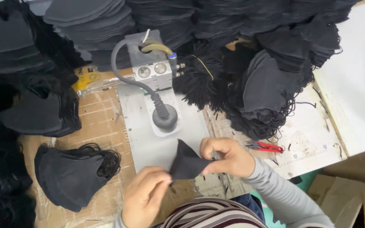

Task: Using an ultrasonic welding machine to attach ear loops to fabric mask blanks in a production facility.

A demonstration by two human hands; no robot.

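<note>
Left fingers [159, 179]: I pinch the mask's lower left corner.
Right fingers [210, 162]: closed on its right edge.
Mask [186, 162]: black, folded, held over the bench [102, 126], at 6 o'clock from the press [159, 95].
Snips [267, 147]: red, at 3 o'clock.

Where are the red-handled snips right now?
In the head view the red-handled snips lie on the table to the right of the right hand, just below the big heap of black masks.
</note>
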